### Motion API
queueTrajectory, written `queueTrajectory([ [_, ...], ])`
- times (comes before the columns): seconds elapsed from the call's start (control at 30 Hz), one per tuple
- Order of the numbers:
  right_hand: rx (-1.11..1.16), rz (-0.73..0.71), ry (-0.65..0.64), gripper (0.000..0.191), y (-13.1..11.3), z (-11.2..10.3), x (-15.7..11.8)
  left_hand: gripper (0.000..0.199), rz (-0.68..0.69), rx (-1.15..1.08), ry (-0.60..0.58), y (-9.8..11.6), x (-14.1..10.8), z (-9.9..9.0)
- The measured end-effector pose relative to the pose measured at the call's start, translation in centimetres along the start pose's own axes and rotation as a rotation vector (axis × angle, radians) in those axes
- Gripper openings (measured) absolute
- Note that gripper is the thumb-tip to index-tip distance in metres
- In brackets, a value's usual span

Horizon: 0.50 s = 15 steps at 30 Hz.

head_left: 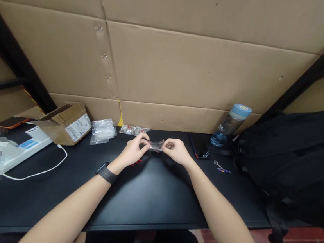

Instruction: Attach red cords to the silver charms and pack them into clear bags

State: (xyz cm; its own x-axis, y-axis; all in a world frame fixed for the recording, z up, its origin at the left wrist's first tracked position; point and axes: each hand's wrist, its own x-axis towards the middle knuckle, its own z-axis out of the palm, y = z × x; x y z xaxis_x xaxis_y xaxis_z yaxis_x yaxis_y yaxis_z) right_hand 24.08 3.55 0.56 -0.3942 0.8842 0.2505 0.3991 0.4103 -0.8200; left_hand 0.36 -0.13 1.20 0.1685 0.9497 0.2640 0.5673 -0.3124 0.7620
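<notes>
Between my two hands a small clear plastic bag (155,147) is stretched above the black table (159,192). My left hand (136,148), with a dark watch (107,172) on its wrist, pinches the bag's left end. At the right end, the thumb and fingers of my right hand (176,151) are closed on it. What the bag contains is too small to make out. Something small and red (137,162) lies on the table by my left hand, partly hidden. Behind it are clear bags with round items (135,130) and a pile of clear plastic bags (103,131).
An opened cardboard box (66,123) stands at left, beside a white power strip (28,150) with a white cable (63,160). To the right are a dark phone (199,146), a water bottle (230,126), a keyring (221,168) and a large black backpack (299,158). Cardboard (168,71) lines the back.
</notes>
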Motion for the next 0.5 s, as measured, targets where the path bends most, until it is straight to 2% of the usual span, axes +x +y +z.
queueTrajectory([
  [0.1,0.133,0.060,0.022,0.009,0.1,0.5,0.2,0.042,0.015,-0.062,0.001,0.0,0.0,0.6],
  [0.2,0.231,0.090,0.012,0.014,-0.2,0.6,0.3,0.053,0.054,0.089,0.004,0.4,-0.3,0.7],
  [0.37,0.222,0.097,-0.002,0.016,-0.7,-0.2,0.3,0.040,0.011,0.230,0.017,0.7,-0.4,0.3],
  [0.5,0.130,0.207,0.097,0.008,-0.6,-0.7,0.3,0.035,-0.070,0.173,0.043,0.6,-0.2,-0.1],
])
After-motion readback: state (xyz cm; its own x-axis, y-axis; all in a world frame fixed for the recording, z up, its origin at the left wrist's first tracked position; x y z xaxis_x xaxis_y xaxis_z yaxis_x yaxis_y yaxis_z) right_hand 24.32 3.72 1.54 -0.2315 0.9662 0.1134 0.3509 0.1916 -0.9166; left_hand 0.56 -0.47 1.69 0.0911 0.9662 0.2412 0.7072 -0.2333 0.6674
